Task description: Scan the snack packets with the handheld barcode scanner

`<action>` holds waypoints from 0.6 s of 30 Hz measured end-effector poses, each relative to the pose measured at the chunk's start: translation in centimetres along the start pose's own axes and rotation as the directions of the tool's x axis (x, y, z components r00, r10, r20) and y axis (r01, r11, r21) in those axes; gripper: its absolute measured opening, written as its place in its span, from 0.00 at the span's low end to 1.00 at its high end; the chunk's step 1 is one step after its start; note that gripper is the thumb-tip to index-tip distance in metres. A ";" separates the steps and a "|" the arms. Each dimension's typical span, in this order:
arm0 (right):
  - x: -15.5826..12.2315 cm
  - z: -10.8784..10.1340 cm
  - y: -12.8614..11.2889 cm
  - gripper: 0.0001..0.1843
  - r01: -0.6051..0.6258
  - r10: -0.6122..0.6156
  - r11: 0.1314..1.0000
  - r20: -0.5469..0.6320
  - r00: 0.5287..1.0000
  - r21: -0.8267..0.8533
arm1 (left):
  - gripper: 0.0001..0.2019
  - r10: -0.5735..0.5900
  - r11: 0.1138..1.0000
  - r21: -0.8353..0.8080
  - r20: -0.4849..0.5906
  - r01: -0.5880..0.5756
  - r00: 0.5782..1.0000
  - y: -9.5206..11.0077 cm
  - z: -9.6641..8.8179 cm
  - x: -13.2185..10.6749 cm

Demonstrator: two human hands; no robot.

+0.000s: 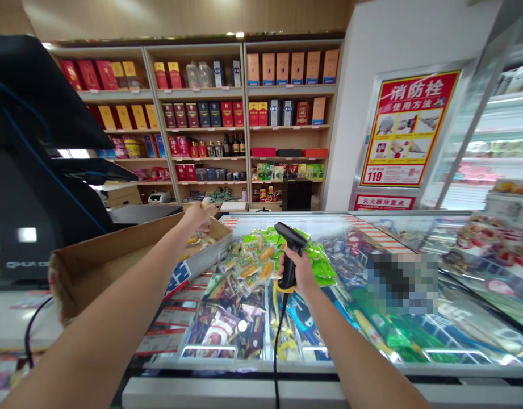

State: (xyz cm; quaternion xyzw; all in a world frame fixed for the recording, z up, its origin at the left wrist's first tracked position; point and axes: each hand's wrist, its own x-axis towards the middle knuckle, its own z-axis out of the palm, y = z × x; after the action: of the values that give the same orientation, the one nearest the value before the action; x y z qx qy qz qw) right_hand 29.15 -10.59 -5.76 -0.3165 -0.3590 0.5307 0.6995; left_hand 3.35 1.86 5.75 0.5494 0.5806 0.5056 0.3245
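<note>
My right hand [301,271] grips the handle of a black barcode scanner [290,250] with a yellow base, its cable hanging down toward me; it hovers over the glass lid of a chest freezer [287,366]. My left hand [197,216] reaches far forward into an open cardboard box [99,258] resting on the freezer's left end. Its fingers are closed round a small pale packet [206,201]. Yellow packets [193,241] lie inside the box.
A black checkout terminal [31,170] stands at the left. Green and yellow ice-cream packs [261,255] show under the freezer glass. Shelves of boxed goods and bottles [227,113] line the back wall. A red fire-hydrant poster [408,128] and a glass-door cooler [495,130] stand at the right.
</note>
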 end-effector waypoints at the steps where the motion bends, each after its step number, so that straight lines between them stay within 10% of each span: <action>1: -0.1 0.0 0.0 0.20 0.000 0.000 1.000 0.005 1.000 -0.004 | 0.14 -0.035 0.997 -0.073 0.032 0.038 0.999 0.1 0.6 -0.8; 8: -0.4 0.0 0.1 0.20 -0.036 0.038 0.999 0.073 0.997 -0.031 | 0.06 -0.093 0.731 -0.548 0.509 0.406 0.856 -5.7 5.5 -7.0; 18: -1.2 0.1 0.6 0.18 -0.137 0.204 0.964 0.308 0.929 -0.227 | 0.30 0.099 0.820 -0.568 0.259 0.068 0.961 -11.2 7.6 -7.3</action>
State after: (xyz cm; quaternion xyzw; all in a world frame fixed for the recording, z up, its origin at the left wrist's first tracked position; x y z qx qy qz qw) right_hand 28.56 -11.56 -6.44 -0.3231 -0.4934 0.5958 0.5452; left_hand 8.34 -2.18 -8.29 0.4966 0.3464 0.5773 0.5479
